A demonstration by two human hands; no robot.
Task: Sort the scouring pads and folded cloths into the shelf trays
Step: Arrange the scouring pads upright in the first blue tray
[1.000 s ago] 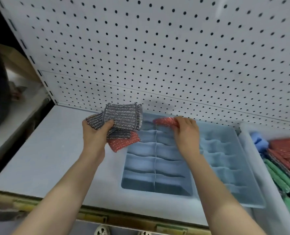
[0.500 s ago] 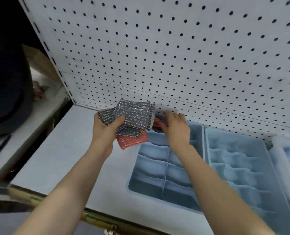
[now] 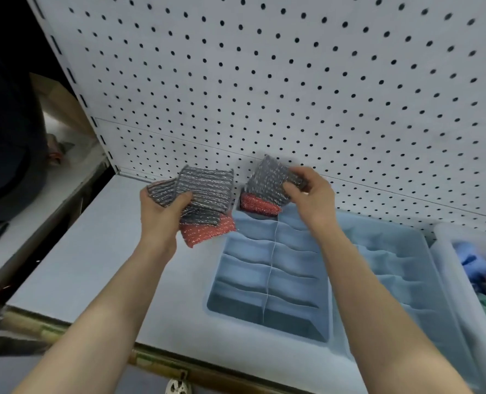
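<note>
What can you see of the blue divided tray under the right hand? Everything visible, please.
The blue divided tray looks like pale blue moulded plastic, with a raised rim, one long central divider and wavy cross walls forming two columns of slots. It lies flat on the grey shelf, its back end near the pegboard. A red scouring pad stands in its back left slot; the other visible slots are empty. A second blue tray adjoins its right side.

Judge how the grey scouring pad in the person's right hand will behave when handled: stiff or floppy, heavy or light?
Probably floppy: the grey scouring pad bends where the right hand pinches it. Likely light, since fingertips alone hold it up. Its rough, sparkly weave suggests it won't slip easily.
</note>
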